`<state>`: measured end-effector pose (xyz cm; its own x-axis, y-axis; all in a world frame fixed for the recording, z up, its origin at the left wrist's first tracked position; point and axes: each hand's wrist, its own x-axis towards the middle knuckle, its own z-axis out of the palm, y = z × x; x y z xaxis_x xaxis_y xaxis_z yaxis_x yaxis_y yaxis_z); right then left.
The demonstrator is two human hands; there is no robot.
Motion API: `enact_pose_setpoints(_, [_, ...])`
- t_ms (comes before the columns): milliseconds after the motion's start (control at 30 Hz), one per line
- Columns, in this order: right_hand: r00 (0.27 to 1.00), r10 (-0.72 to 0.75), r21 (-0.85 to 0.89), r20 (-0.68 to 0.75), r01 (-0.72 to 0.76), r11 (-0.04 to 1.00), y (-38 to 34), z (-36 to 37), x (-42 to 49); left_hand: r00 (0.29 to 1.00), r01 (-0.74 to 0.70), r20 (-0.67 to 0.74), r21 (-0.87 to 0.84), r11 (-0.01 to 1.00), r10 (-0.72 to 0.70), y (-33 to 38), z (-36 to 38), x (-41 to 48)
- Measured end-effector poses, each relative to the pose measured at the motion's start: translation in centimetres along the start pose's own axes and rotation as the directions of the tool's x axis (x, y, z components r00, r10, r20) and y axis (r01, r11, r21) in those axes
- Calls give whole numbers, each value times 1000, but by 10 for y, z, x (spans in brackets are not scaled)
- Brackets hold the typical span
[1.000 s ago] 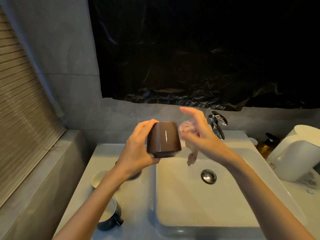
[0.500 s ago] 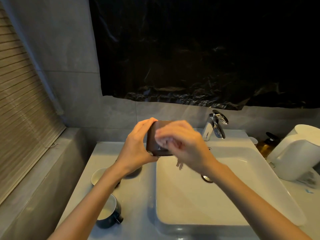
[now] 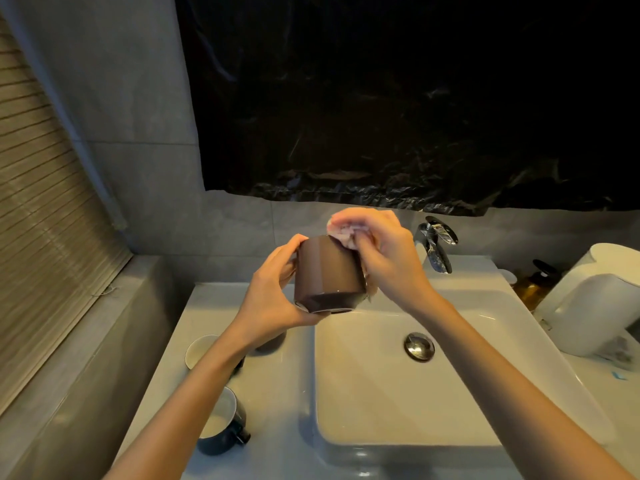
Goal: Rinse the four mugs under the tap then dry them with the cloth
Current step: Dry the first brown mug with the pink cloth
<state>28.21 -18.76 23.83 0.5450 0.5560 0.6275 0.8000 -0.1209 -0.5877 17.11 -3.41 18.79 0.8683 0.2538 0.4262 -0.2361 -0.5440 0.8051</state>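
My left hand (image 3: 273,299) grips a brown mug (image 3: 329,273) from its left side and holds it in the air over the sink's left rim, base towards me. My right hand (image 3: 384,258) holds a pale cloth (image 3: 343,233) bunched against the mug's top and right side. Below my left forearm two dark mugs with white insides stand on the counter: one (image 3: 221,427) near the front, one (image 3: 199,349) farther back and partly hidden. A fourth dark mug (image 3: 272,341) shows only as a sliver under my left wrist. The chrome tap (image 3: 434,247) stands behind the basin; no water is visible.
The white basin (image 3: 381,393) with a chrome drain plug (image 3: 419,346) fills the middle. A white kettle-like appliance (image 3: 595,299) and an amber pump bottle (image 3: 535,284) stand at the right. A slatted blind (image 3: 45,220) covers the left wall.
My right hand has moved with the cloth from the mug's front face up to its top and right side. The mug has turned in my left hand, base now towards me.
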Motion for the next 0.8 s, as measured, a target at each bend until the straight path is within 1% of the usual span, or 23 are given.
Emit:
enact_pose_setpoints(67, [1000, -18, 12, -17, 18, 1000, -4, 2, -3, 1000, 14, -5, -31, 999, -14, 2, 0, 0])
enact_pose_setpoints(133, [996, -92, 32, 2, 92, 995, -9, 2, -23, 999, 37, -24, -65, 997, -39, 1, -3, 0])
enact_pose_setpoints(200, [982, -183, 51, 43, 181, 982, -14, 2, -42, 997, 55, -49, -63, 997, -58, -1, -6, 0])
enact_pose_setpoints(233, [978, -199, 56, 59, 196, 979, -13, 2, -46, 996, 64, -50, -61, 996, -68, -2, -7, -1])
enact_pose_setpoints(300, [987, -153, 67, 52, 150, 986, -8, 0, -35, 997, 73, -34, -72, 995, -76, -1, -4, -3])
enact_pose_setpoints(367, [1000, -24, 62, 1, 24, 998, -1, 1, -16, 998, 64, -15, -79, 995, -65, 4, 1, -3])
enact_pose_setpoints(433, [998, 40, 78, -44, -36, 996, 0, 2, -6, 999, 46, -18, -98, 994, -48, 11, 5, -3])
enact_pose_setpoints(500, [999, 7, 97, -46, -3, 995, -3, 1, -14, 999, 39, -26, -140, 989, -43, 12, 3, -2])
enact_pose_setpoints(567, [996, -89, 107, -19, 90, 990, -7, -1, -36, 997, 60, -38, -167, 984, -67, 8, -1, 0])
enact_pose_setpoints(633, [991, -132, 118, 18, 129, 985, -6, -4, -49, 995, 80, -46, -166, 983, -89, 4, -5, 0])
enact_pose_setpoints(700, [996, -85, 122, 17, 83, 989, 0, -4, -39, 995, 95, -28, -163, 982, -101, 4, -6, 0])
enact_pose_setpoints(800, [995, 85, 191, -43, -75, 979, 7, 0, -6, 996, 89, 22, -164, 982, -87, 11, -1, 0])
